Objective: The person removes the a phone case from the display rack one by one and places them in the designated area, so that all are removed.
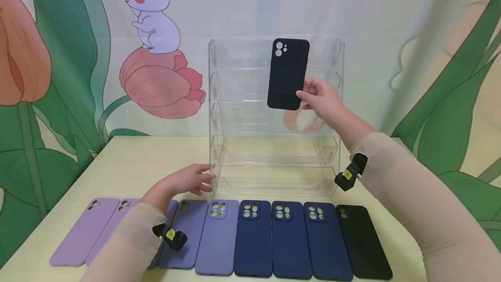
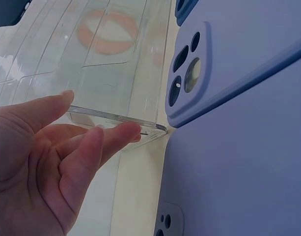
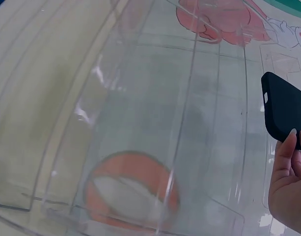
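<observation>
My right hand [image 1: 318, 97] pinches a black phone case [image 1: 288, 73] by its lower right edge. The case stands nearly upright in front of the upper tiers of a clear acrylic rack [image 1: 274, 160], its camera holes at the top left. In the right wrist view, the case [image 3: 287, 105] and the right hand [image 3: 290, 184] are cut off at the right border. My left hand [image 1: 188, 180] touches the rack's lower left side with loosely extended fingers. Up close, the left hand [image 2: 57, 162] has its fingertips at the clear side panel's edge.
A row of phone cases lies before the rack: purple cases [image 1: 217, 243] at left, partly under the left forearm, navy cases [image 1: 253, 247] in the middle, a black case [image 1: 365, 243] at right. Behind hangs a printed curtain [image 1: 375, 21].
</observation>
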A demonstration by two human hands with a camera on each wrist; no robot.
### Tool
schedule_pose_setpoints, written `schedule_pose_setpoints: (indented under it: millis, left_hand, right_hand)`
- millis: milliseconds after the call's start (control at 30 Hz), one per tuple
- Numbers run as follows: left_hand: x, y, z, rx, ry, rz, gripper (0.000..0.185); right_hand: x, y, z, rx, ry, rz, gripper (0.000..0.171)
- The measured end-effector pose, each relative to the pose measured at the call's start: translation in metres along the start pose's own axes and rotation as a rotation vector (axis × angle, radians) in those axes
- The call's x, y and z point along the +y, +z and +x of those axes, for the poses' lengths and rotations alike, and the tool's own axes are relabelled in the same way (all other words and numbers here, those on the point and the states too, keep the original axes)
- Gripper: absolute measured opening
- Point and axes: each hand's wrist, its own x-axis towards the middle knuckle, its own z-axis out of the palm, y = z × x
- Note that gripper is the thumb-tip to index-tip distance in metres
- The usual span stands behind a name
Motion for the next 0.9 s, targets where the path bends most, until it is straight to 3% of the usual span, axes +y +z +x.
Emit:
schedule_pose_setpoints:
  millis: [233, 767, 900]
  left_hand:
    - [0.001, -0.001, 0.0, 0.005, 0.004, 0.008, 0.051]
    - [0.003, -0.001, 0.002, 0.004, 0.006, 0.01, 0.049]
    - [0.001, 0.0, 0.003, 0.01, -0.002, 0.012, 0.05]
  right_hand:
    - [0.009, -0.004, -0.02, -0.062, 0.04, -0.069, 0.035]
    - [0.027, -0.027, -0.057, -0.112, 0.053, -0.086, 0.032]
    - [0.033, -0.029, -0.069, -0.137, 0.082, -0.086, 0.038]
